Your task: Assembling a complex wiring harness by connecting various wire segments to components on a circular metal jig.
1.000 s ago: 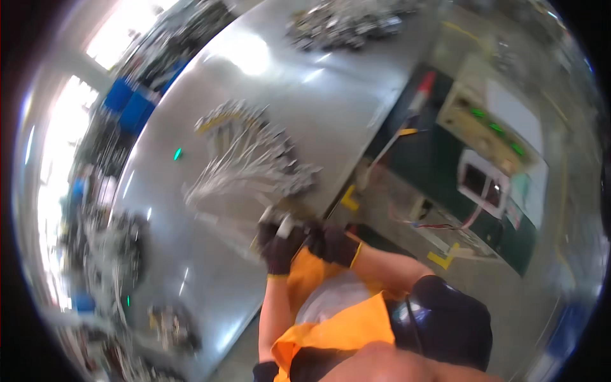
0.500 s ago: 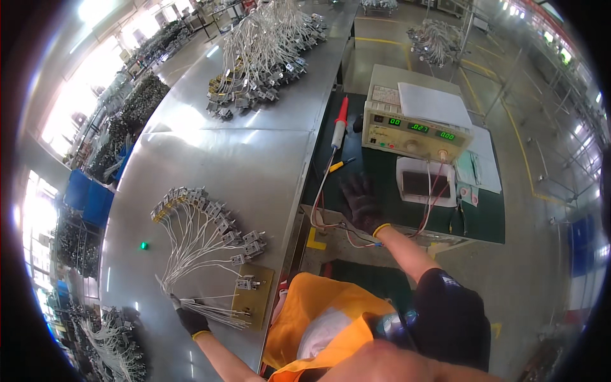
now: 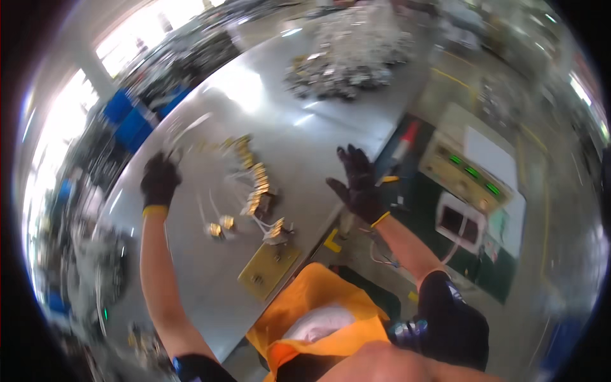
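Observation:
My left hand (image 3: 160, 180), in a dark glove with a yellow cuff, is closed over the left side of the metal table, its fingers round the end of a bundle of white wires; motion blurs the grip. From the bundle, small metal connectors (image 3: 259, 184) with gold-coloured faces lie in a curved row across the table. Two more connectors (image 3: 219, 226) lie apart, nearer me. My right hand (image 3: 359, 184), gloved alike, is open with fingers spread above the table's right edge, holding nothing. A brass-coloured plate (image 3: 268, 270) with small fittings sits at the near edge.
A large heap of wired connectors (image 3: 350, 57) covers the table's far end. On the green-topped bench at right stand a meter (image 3: 468, 167) with green displays, a red-and-white probe (image 3: 404, 141) and a white tray (image 3: 476, 239). Blue bins (image 3: 127, 121) stand beyond the left edge.
My left hand has moved away from me with the wires, and the connectors have shifted and turned. My right hand has left the bench for the table edge. The whole view has swung left.

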A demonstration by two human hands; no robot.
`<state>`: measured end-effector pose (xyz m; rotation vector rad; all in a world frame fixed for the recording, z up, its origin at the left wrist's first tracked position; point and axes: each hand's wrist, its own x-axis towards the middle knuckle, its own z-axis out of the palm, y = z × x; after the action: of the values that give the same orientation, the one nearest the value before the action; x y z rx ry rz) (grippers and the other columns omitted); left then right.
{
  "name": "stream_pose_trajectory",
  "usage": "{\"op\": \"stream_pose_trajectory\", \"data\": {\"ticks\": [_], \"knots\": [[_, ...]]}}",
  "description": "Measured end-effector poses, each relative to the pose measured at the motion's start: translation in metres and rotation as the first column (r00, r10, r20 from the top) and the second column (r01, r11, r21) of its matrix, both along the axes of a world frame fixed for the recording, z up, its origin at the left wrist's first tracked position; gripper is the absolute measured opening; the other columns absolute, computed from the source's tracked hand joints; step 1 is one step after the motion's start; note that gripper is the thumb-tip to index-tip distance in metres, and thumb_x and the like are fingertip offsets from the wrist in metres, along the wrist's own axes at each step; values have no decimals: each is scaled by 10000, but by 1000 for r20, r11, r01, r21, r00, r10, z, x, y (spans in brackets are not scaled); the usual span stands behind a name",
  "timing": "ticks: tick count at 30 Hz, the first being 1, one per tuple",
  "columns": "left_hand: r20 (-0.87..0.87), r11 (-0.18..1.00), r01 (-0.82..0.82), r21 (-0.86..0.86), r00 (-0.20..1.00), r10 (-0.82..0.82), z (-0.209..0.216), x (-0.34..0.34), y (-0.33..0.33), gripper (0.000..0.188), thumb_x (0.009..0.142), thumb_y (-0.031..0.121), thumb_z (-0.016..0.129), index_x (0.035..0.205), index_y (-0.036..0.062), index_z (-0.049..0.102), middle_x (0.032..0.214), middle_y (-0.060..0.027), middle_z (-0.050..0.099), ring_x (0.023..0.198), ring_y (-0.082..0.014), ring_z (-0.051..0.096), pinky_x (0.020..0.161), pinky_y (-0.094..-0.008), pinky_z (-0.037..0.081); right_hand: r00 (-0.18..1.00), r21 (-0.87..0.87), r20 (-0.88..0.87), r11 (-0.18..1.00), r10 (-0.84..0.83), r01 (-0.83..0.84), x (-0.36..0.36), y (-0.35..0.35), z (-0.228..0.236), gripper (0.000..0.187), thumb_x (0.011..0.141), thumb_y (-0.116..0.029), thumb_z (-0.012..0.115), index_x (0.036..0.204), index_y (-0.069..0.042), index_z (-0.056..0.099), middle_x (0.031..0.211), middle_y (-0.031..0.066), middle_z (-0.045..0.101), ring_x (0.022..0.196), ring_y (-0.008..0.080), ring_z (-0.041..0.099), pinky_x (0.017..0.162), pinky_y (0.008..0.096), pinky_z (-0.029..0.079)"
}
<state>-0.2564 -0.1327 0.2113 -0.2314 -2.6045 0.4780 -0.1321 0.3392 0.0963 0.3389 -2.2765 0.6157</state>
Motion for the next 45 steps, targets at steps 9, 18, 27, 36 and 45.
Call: {"op": "stream_pose_trajectory", "data": {"ticks": [9, 18, 27, 36, 45], "knots": [[-193, 957, -13, 290, 979, 72, 80, 79, 48, 344, 826, 290, 575, 1143, 191, 668, 831, -158, 695, 797, -357, 674, 754, -507, 515, 932, 205, 314, 945, 182, -254, -83, -157, 55, 1264, 711, -774, 605, 1528, 0, 30, 1589, 239, 74, 1456, 349, 171, 1183, 452, 169], [-220, 864, 176, 473, 972, -77, 86, 103, 62, 384, 834, 308, 684, 1209, 259, 618, 728, -128, 683, 716, -343, 674, 645, -478, 528, 673, -410, 63, 633, 737, -656, -84, -231, 27, 908, 734, -406, 827, 1449, -79, 373, 976, 97, 693, 778, 203, 645, 762, 344, 519], [-222, 123, 249, 961, 955, -198, 51, 74, 75, 589, 833, 221, 749, 1348, 45, 521, 1010, -47, 678, 819, -126, 629, 684, -295, 524, 543, -688, 353, 605, 762, -400, -44, -198, 63, 165, 855, -191, 740, 956, -66, 703, 761, 28, 682, 694, 75, 598, 645, 261, 506], [39, -85, -36, 996, 998, 42, -77, 160, -26, 508, 877, 13, 657, 1357, 0, 490, 1244, -42, 613, 1113, -138, 575, 967, -309, 466, 895, 306, -359, 872, -264, 381, -259, -23, 9, 190, 932, -220, 494, 861, -88, 611, 725, 87, 607, 655, 233, 606, 545, 389, 489], [-88, 258, -139, 956, 704, 705, -183, 332, -43, 567, 836, 161, 727, 1334, 26, 492, 1323, -182, 543, 1208, -330, 539, 1036, -430, 422, 992, 125, 122, 991, 30, -45, -259, 35, -43, 518, 965, -327, 552, 1366, -9, 475, 1386, 202, 511, 1295, 363, 466, 1063, 409, 375]]}}
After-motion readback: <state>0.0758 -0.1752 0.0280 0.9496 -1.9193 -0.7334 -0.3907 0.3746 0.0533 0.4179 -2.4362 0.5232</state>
